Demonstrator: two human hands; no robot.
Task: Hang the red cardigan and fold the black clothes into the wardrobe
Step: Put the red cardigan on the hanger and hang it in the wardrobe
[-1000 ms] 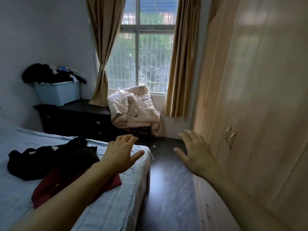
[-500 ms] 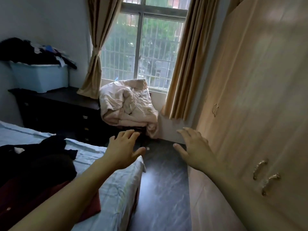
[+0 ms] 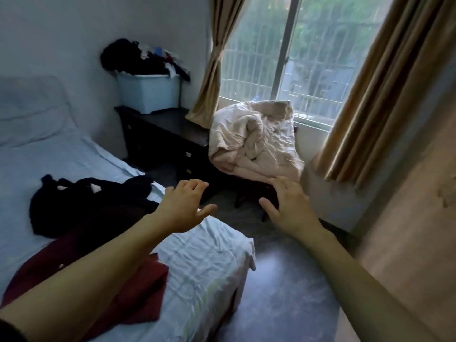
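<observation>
The red cardigan [image 3: 143, 287] lies spread on the bed [image 3: 204, 262] at lower left, partly under my left forearm. The black clothes [image 3: 81, 203] lie in a heap on the bed just behind it. My left hand [image 3: 183, 208] hovers above the bed's foot corner, fingers relaxed, holding nothing. My right hand [image 3: 288, 206] hangs in the air over the floor, fingers spread and empty. The wardrobe [image 3: 414, 230] fills the right edge; its doors look closed.
A dark dresser [image 3: 160, 134] stands by the wall with a pale blue bin [image 3: 148, 92] heaped with clothes. A chair under the window carries a bundled beige quilt [image 3: 254, 144]. Dark floor [image 3: 283, 292] runs between bed and wardrobe. Curtains [image 3: 375, 95] flank the window.
The view has swung left and tilted, away from the wardrobe toward the bed; more of the bed and pillow shows. Both hands stay raised and empty, now closer together.
</observation>
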